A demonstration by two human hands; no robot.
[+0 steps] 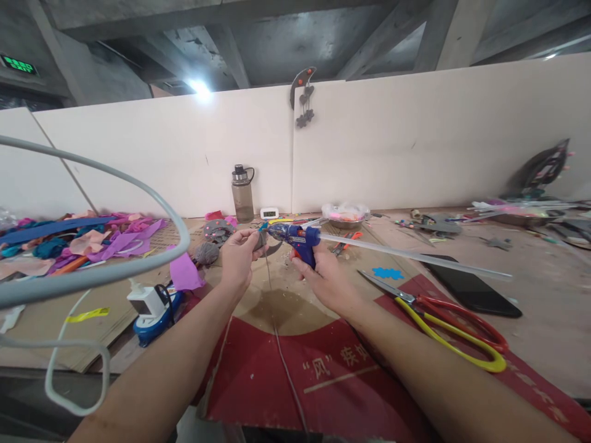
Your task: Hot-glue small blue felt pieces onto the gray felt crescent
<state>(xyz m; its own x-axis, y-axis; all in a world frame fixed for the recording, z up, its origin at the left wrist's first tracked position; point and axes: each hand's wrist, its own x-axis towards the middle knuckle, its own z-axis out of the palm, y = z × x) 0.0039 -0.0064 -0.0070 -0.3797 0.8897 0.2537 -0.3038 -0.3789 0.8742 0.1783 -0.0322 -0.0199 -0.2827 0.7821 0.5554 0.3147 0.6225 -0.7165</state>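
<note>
My right hand (324, 271) is wrapped round the handle of a blue hot glue gun (295, 236). A long translucent glue stick (415, 253) juts out of its back toward the right. The nozzle points left, right by the fingertips of my left hand (237, 253). Those fingers pinch a small grey piece (261, 240), perhaps felt, partly hidden by them; a bit of blue shows at its top. From it a thin grey cord (269, 271) hangs down over the cardboard (295, 314). Whether the nozzle touches the piece I cannot tell.
Large scissors (443, 320) with red and yellow handles and a black phone (471, 284) lie at right. A blue cutout (388, 273) is near the blades. Leftward are fabric scraps (106, 243), a white charger (146, 301) and a looping grey tube (157, 203). A bottle (242, 197) stands behind.
</note>
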